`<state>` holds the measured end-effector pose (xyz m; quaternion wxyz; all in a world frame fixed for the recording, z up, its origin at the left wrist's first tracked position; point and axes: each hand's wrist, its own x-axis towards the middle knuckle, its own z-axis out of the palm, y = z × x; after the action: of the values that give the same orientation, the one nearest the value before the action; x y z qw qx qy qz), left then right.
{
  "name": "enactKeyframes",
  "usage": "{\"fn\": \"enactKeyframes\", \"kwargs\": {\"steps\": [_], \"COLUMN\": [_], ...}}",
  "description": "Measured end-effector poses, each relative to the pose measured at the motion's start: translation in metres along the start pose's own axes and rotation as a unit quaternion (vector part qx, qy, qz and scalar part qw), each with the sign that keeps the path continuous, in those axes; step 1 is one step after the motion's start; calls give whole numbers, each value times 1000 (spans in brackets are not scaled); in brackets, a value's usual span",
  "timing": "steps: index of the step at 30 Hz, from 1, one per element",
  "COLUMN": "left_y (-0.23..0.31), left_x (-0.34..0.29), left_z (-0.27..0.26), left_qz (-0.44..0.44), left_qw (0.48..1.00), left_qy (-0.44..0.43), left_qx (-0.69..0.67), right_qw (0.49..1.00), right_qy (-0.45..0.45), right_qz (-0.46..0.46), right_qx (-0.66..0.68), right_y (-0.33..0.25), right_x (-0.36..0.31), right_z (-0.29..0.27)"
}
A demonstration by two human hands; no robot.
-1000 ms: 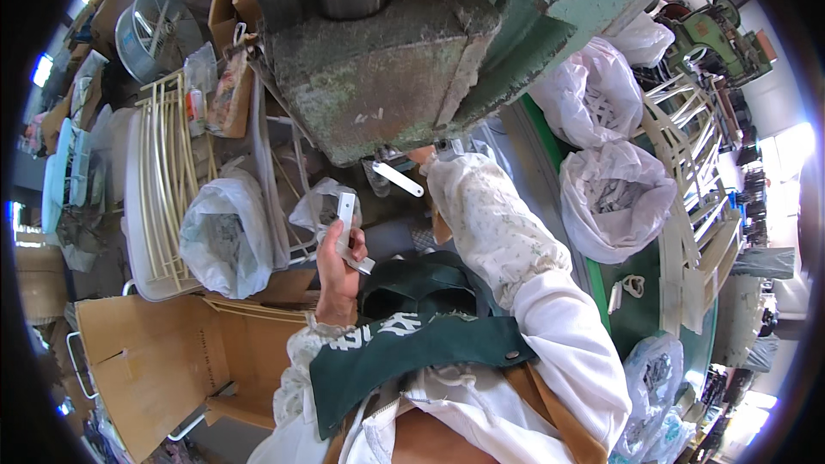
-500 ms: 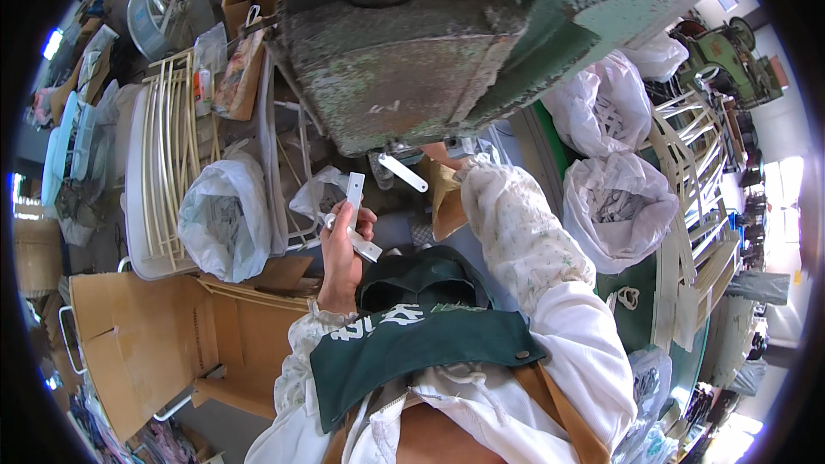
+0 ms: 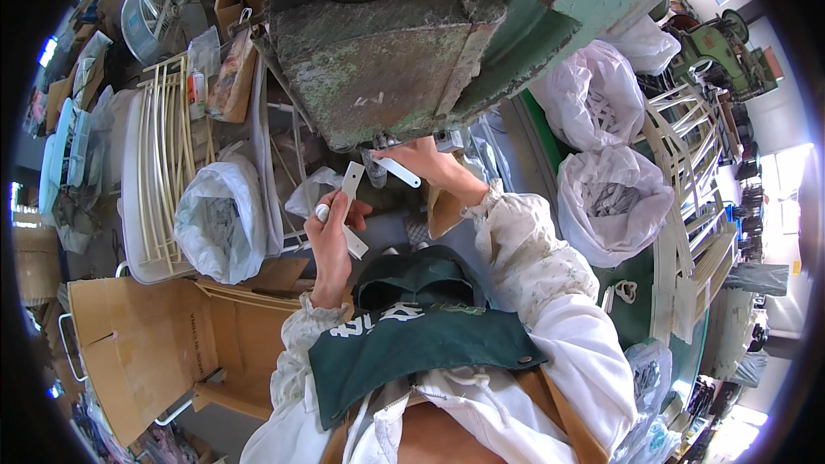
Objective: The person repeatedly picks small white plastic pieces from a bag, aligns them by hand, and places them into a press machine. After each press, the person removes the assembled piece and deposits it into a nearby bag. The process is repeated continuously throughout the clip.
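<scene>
My left hand (image 3: 331, 228) is closed around flat white strips (image 3: 351, 179) with small holes; one end sticks up past the fingers and another shows below them. Under the heavy machine head (image 3: 387, 77), my right hand (image 3: 434, 165) reaches leftward, its fingers together at the inner end of another white strip (image 3: 399, 173). This strip slants down to the right, its rounded, holed end free. The machine's edge partly hides the right fingertips. Just below the right wrist hangs a brown sheet-like piece (image 3: 443, 210).
On the left stand a white bag of pieces (image 3: 222, 219), long pale rods (image 3: 159, 163) and an open cardboard box (image 3: 137, 339). To the right, white bags of strips (image 3: 614, 206) sit on a green surface beside stacked pale slats (image 3: 687, 232). A fan (image 3: 165, 13) is at far left.
My right hand has moved left from beside the brown piece to the strip under the machine. My left hand, still holding its strips, has shifted slightly left and up.
</scene>
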<state>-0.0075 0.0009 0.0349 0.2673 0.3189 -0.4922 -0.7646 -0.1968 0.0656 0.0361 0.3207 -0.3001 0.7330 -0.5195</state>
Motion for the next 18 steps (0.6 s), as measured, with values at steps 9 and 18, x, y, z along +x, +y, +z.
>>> {"fn": "enactKeyframes", "kwargs": {"steps": [9, 18], "left_y": [5, 0], "left_x": [28, 24], "left_z": [26, 4], "left_qz": [45, -33], "left_qw": [996, 993], "left_qy": [-27, -43], "left_qx": [66, 105], "right_qw": [983, 990], "right_qy": [-125, -130], "right_qz": [-92, -33], "right_qx": [-94, -30], "right_y": [3, 1], "right_x": [-22, -45], "right_z": [-24, -31]}}
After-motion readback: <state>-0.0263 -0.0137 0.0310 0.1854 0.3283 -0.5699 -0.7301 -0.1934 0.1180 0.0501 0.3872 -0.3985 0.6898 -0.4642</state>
